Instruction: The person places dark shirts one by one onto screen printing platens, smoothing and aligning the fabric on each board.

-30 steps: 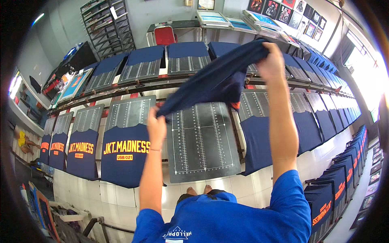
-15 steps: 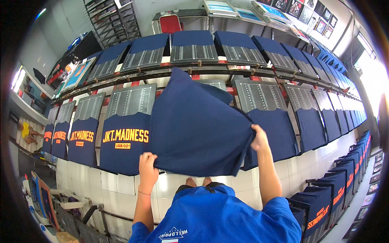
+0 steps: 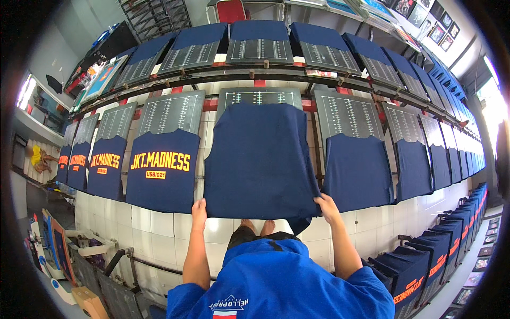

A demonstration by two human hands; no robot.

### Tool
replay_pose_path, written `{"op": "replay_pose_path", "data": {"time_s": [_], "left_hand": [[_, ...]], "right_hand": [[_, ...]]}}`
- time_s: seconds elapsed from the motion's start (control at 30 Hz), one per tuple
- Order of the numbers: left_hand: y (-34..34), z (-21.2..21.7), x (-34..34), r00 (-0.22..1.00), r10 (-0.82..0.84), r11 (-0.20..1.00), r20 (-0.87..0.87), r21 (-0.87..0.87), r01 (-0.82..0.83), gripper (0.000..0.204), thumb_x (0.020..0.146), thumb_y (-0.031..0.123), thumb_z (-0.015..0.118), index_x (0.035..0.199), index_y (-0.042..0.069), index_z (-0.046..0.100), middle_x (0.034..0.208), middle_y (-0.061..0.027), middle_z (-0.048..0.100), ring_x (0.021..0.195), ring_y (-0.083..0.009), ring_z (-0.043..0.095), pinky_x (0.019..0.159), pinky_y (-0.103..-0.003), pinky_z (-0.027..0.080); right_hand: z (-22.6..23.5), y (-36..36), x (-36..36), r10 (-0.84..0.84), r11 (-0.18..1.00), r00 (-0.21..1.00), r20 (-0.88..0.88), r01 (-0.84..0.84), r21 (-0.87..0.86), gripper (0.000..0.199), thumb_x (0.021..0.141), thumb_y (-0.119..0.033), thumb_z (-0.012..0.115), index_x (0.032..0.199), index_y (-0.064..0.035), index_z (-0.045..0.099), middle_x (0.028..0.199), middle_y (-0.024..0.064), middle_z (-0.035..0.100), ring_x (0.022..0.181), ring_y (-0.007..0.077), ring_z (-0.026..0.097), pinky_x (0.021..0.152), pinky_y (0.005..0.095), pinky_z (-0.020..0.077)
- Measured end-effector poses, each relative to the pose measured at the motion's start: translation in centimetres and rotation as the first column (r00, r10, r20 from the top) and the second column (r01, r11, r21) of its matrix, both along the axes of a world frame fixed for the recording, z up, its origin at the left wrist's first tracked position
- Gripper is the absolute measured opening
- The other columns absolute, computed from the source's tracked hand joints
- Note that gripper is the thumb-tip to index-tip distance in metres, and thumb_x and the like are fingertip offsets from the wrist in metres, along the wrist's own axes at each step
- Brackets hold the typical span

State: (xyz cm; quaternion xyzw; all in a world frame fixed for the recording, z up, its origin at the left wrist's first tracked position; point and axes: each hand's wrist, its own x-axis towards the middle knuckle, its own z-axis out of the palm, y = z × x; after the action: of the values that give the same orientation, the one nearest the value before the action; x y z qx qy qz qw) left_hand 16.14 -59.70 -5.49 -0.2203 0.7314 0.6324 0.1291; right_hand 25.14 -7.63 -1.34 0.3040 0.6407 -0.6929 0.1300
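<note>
A worker's left hand [image 3: 198, 208] and right hand [image 3: 327, 204] each pinch a lower corner of a plain navy shirt [image 3: 259, 159], spread flat over the middle printing board [image 3: 258, 97] in a long row. The shirt lies on the board but seemingly awaits final smoothing and its print; boards to the left carry shirts with orange lettering [image 3: 160, 167], while those to the right hold unprinted ones [image 3: 357, 171].
</note>
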Motion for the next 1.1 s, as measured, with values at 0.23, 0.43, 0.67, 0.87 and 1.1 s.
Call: {"op": "replay_pose_path", "data": {"time_s": [0.23,0.43,0.67,0.87,1.1], "left_hand": [[-0.1,3.0,1.7,0.996,-0.055,0.958,0.067,0.286,0.034,0.022,0.098,0.022,0.064,0.108,0.003,0.058,0.099,0.0007,0.061,0.093,-0.0099,0.057,0.084,-0.028,0.045],[-2.2,4.5,2.0,0.978,-0.185,0.972,-0.094,0.130,0.196,0.017,0.096,0.014,0.063,0.107,0.001,0.059,0.095,-0.0001,0.062,0.087,-0.0083,0.055,0.078,-0.026,0.044],[-3.5,4.5,-2.4,0.825,-0.543,0.822,0.155,-0.102,0.560,0.025,0.090,0.010,0.067,0.107,-0.007,0.058,0.092,-0.0080,0.065,0.083,-0.0145,0.059,0.075,-0.031,0.048],[3.2,8.8,-9.1,0.848,-0.531,0.661,0.004,-0.624,0.417,0.030,0.090,0.015,0.066,0.113,-0.002,0.058,0.095,-0.0188,0.067,0.091,-0.0382,0.063,0.081,-0.047,0.049],[13.4,6.1,-24.3,0.747,-0.609,0.497,-0.268,-0.863,0.096,0.022,0.092,0.019,0.066,0.105,0.003,0.060,0.101,-0.0159,0.060,0.097,-0.0377,0.056,0.086,-0.047,0.045]], "right_hand": [[1.0,-2.4,0.5,-0.078,0.996,0.996,0.047,0.075,0.056,0.020,0.088,-0.010,0.060,0.107,-0.0029,0.063,0.088,0.0003,0.065,0.076,0.0091,0.060,0.069,0.0302,0.0499],[1.4,-0.6,1.8,0.089,0.958,0.969,0.228,-0.146,0.246,0.019,0.089,-0.021,0.066,0.097,-0.0040,0.064,0.086,0.0001,0.063,0.076,0.0114,0.057,0.067,0.0303,0.0462],[3.6,-1.1,-0.3,0.219,0.878,0.908,0.356,-0.342,0.334,0.026,0.084,-0.016,0.067,0.103,0.0009,0.061,0.085,0.0028,0.061,0.077,0.0129,0.057,0.070,0.0288,0.0461],[3.1,-3.9,-6.5,0.030,0.683,0.999,-0.043,0.011,0.730,0.044,0.085,-0.022,0.074,0.117,0.0030,0.057,0.101,0.0170,0.067,0.093,0.0278,0.066,0.085,0.0395,0.0503],[3.1,-5.6,-24.4,0.314,0.256,0.940,-0.134,0.052,0.965,0.048,0.085,-0.037,0.074,0.116,-0.0041,0.057,0.112,0.0169,0.064,0.105,0.0361,0.061,0.087,0.0489,0.0470]]}}
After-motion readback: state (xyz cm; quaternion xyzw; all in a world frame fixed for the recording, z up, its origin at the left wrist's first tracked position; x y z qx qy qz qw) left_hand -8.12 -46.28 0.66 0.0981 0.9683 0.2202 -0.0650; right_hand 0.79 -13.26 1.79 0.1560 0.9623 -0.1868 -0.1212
